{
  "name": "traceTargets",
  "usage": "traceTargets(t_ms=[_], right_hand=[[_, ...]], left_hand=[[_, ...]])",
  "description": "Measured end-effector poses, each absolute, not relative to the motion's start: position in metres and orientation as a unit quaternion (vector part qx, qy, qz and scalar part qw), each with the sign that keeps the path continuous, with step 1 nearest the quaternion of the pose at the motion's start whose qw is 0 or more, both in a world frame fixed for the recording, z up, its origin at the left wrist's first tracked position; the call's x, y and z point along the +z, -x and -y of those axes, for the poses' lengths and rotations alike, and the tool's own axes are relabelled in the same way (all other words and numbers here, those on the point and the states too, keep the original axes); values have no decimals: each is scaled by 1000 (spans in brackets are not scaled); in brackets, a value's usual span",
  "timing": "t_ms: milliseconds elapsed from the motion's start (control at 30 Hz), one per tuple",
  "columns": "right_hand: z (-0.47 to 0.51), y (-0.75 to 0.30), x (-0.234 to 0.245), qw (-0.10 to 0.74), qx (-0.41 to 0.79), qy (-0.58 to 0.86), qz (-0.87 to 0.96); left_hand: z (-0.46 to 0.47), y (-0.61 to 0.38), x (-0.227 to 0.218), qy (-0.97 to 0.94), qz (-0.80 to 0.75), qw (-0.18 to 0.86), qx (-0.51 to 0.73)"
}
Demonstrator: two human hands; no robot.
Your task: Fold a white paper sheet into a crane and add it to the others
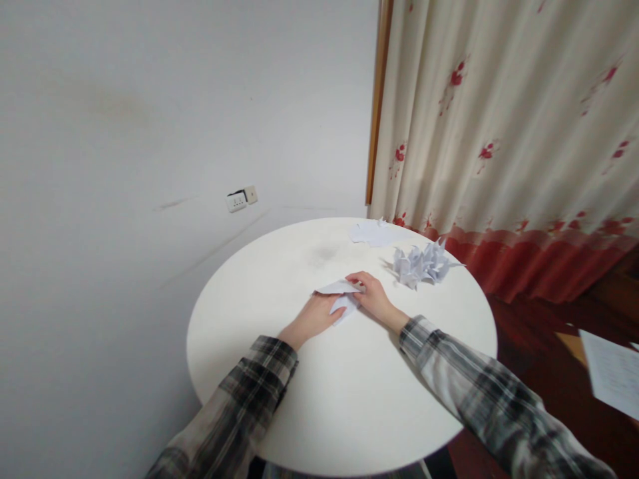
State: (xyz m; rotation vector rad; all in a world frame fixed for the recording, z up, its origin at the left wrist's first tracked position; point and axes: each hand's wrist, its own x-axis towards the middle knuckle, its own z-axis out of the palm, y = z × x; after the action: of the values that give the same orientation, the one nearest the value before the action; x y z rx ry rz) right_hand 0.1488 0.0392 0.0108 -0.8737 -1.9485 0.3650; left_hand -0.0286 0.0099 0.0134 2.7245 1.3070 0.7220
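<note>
A partly folded sheet of white paper (337, 287) lies between my hands near the middle of the round white table (329, 399). My left hand (315, 315) is at its near left side, thumb over the lower part and the other fingers partly hidden under a raised flap. At the right edge, my right hand (368, 293) pinches the flap between thumb and fingers. Both hands are closed on the paper. To the right, a cluster of folded paper cranes (422, 263) sits on the tabletop, apart from my right hand.
Flat white paper sheets (375, 233) lie at the table's far edge. A wall with a power socket (236, 201) stands behind on the left. A flowered curtain (499, 146) hangs at the right. Printed paper (613, 369) shows low at the far right.
</note>
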Motion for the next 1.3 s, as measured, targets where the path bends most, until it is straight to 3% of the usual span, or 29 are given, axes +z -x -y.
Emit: traceTargets(t_ms=[533, 1300], right_hand=[[-27, -145, 24, 460, 124, 291, 830], [-26, -145, 23, 495, 139, 336, 789]], left_hand=[[-10, 28, 11, -879, -405, 35, 248], [-7, 27, 13, -878, -427, 43, 212]])
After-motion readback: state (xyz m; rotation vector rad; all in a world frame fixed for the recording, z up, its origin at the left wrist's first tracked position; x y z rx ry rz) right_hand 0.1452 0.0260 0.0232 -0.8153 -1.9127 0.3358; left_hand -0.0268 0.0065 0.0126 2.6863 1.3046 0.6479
